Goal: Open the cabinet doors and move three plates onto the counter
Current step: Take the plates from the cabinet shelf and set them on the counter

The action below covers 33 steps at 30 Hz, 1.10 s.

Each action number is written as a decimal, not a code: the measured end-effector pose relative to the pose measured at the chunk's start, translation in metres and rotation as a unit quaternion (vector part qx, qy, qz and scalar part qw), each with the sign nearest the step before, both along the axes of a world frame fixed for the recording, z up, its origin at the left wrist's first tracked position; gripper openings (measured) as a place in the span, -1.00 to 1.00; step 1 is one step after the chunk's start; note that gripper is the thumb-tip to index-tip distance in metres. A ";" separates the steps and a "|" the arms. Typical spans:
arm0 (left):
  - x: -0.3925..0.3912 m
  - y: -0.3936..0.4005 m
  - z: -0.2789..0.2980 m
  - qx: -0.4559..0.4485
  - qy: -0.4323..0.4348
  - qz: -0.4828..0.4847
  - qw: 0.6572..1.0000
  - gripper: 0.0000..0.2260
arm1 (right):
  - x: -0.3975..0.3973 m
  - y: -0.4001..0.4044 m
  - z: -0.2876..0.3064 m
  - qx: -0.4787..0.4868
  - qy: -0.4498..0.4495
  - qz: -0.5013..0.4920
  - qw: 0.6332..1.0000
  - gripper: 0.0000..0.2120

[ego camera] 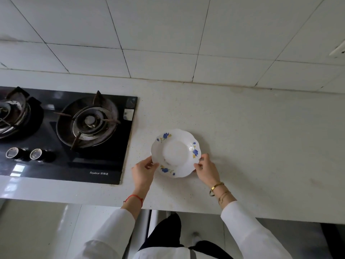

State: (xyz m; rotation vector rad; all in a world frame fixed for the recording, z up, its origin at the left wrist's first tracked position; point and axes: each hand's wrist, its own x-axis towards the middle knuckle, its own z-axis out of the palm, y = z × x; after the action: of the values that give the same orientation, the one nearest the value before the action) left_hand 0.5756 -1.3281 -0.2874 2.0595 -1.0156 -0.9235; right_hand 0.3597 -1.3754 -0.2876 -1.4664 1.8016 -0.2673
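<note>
**A:** What does your head camera give you right now?

**B:** You're looking down at a pale speckled counter (pixel 252 137). One white plate (pixel 175 153) with a scalloped rim and blue flower prints sits over it, just right of the black gas hob (pixel 61 135). Whether the plate rests flat on the counter or is a touch above it, you cannot tell from this angle.

**A:** And your hands?

**B:** Both are on the plate. Your left hand (pixel 143 171) pinches the near-left edge of the rim, thumb on top. Your right hand (pixel 206 170) grips the near-right edge the same way, fingers curled onto the rim. A red string (pixel 133 198) circles your left wrist; gold bangles (pixel 217 188) sit on your right. White sleeves (pixel 248 230) cover both forearms.

**A:** What lies around it?

**B:** The hob has two burners; the right burner (pixel 89 122) is the one nearer the plate, and two round knobs (pixel 23 153) stand at the hob's front left. White wall tiles (pixel 168 34) rise behind the counter. Below the counter's front edge, between your arms, you see a dark gap that looks like the cabinet (pixel 153 221), but its doors are too hidden to judge.
</note>
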 end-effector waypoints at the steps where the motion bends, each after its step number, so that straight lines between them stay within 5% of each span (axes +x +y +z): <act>1: 0.001 0.000 -0.001 -0.001 -0.010 -0.011 1.000 -0.76 | 0.000 0.000 0.000 0.001 0.005 0.002 1.000 -0.71; 11: 0.014 0.009 -0.008 0.014 -0.142 -0.107 0.984 -0.52 | -0.013 0.009 0.006 -0.017 0.059 0.026 0.998 -0.56; 19: 0.016 0.010 0.011 -0.052 -0.245 -0.149 0.957 -0.55 | -0.026 0.020 0.027 -0.117 0.134 0.063 0.982 -0.48; 33: -0.031 0.072 0.055 -0.153 -0.333 -0.172 0.914 -0.61 | -0.085 0.082 0.074 -0.252 0.131 0.070 0.956 -0.49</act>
State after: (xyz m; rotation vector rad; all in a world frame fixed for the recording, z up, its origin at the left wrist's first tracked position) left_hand 0.5449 -1.2563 -0.2319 1.9809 -1.7961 -0.1583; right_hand 0.2745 -1.2929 -0.2138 -2.0604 1.9097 -0.5091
